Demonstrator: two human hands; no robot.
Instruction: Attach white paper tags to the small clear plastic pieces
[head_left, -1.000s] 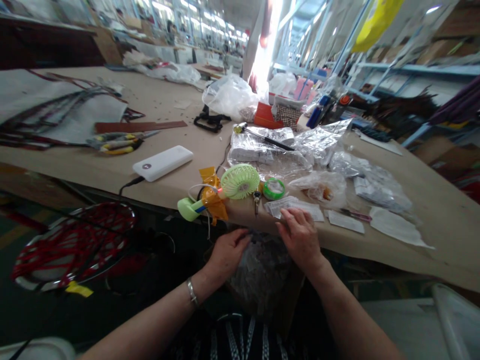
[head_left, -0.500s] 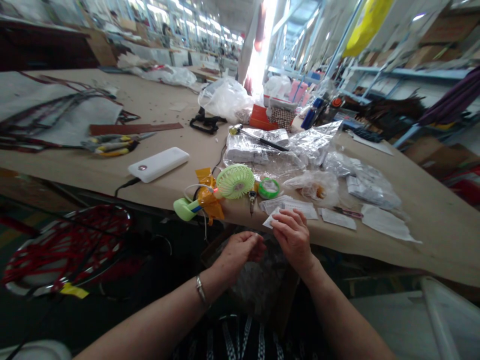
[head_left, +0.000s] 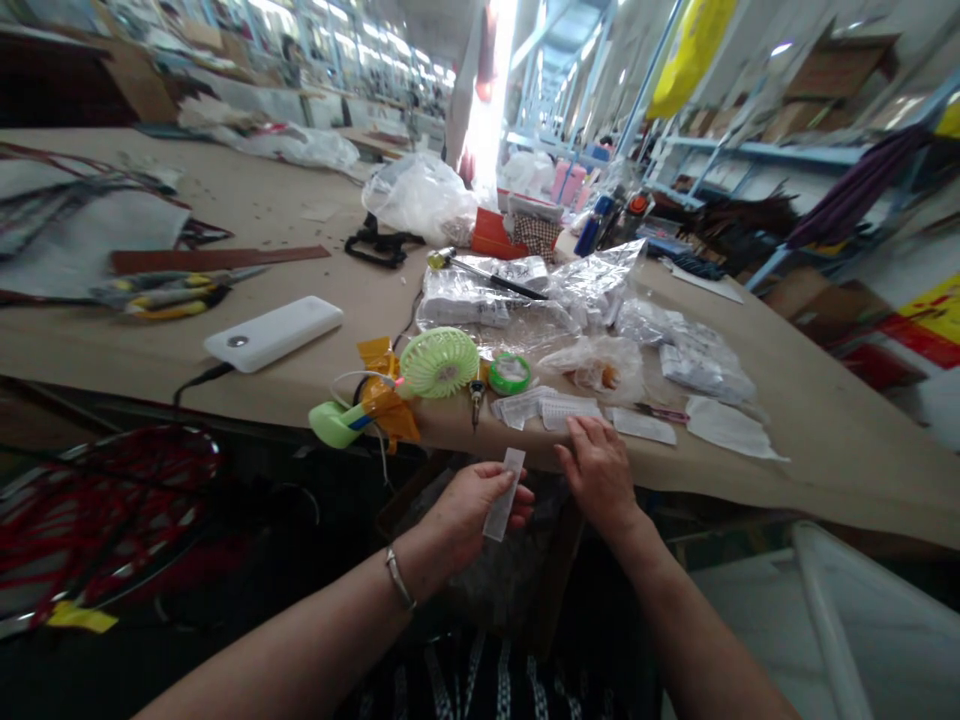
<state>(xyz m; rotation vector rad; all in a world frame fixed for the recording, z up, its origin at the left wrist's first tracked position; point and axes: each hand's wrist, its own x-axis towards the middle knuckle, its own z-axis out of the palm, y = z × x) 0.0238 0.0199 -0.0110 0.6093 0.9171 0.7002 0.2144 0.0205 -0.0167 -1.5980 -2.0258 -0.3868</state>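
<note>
A narrow, whitish label strip [head_left: 505, 496] is pinched between the thumb and fingers of my left hand [head_left: 480, 505], just in front of the table edge. My right hand [head_left: 602, 468] rests at the edge with fingers stretched out and thumb apart, its fingertips touching a white printed label sheet [head_left: 570, 410]. Left of that sheet lies a fanned pile of white labels [head_left: 519, 406], and another label piece [head_left: 642, 426] is to the right. Behind the pile is a roll of green tape [head_left: 509, 373].
A green fan [head_left: 439, 362] with orange tape and a small pointed tool [head_left: 476, 397] sit at the edge. A white power bank [head_left: 276, 335] and pliers [head_left: 180, 294] lie left. Behind the labels are plastic-wrapped bundles [head_left: 472, 300] and a hammer [head_left: 499, 279].
The label piece that was by my right hand is gone from there; my left hand now holds a strip. My right hand has spread its fingers onto the label sheet. The view has shifted right.
</note>
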